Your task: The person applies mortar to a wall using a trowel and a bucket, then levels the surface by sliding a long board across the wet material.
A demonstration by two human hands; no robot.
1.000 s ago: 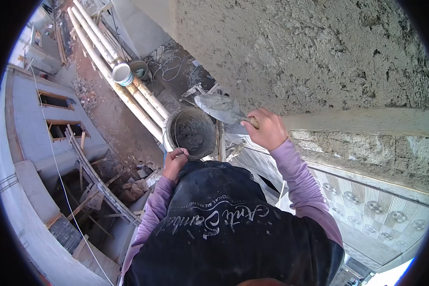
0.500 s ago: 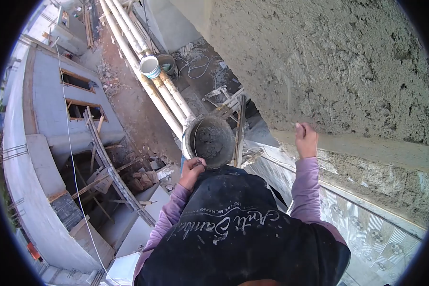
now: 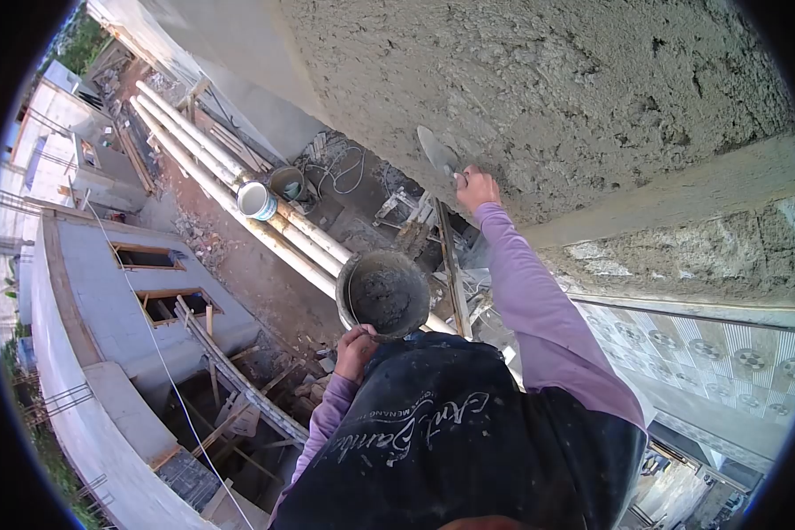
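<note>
— What has the right hand got?
— The right hand (image 3: 479,187) is raised at arm's length and closed round the handle of a pointed grey steel trowel (image 3: 437,150). The fist swallows the handle, so only the blade shows, tip up and to the left, at the lower edge of the rough grey plaster wall (image 3: 574,79). I cannot tell whether the blade touches the plaster or sits just off it.
— And the left?
— The left hand (image 3: 355,347) is clenched at the near rim of a round dark mortar bucket (image 3: 384,291), held out in front of the chest with grey mortar inside. Whether the fingers grip the rim itself or a wire handle is too small to make out.
— What is hidden?
— A dark mortar-spattered apron (image 3: 450,433) with pale script lettering fills the bottom of the view and covers the body; only the lilac sleeve (image 3: 539,309) runs clear of it.
— Below?
— Far down, long pale pipes (image 3: 230,168) lie side by side with a small white pail (image 3: 256,200) on them; the bucket hides their near ends. Patterned tiling (image 3: 733,353) on the right is cut off by the black lens edge.
</note>
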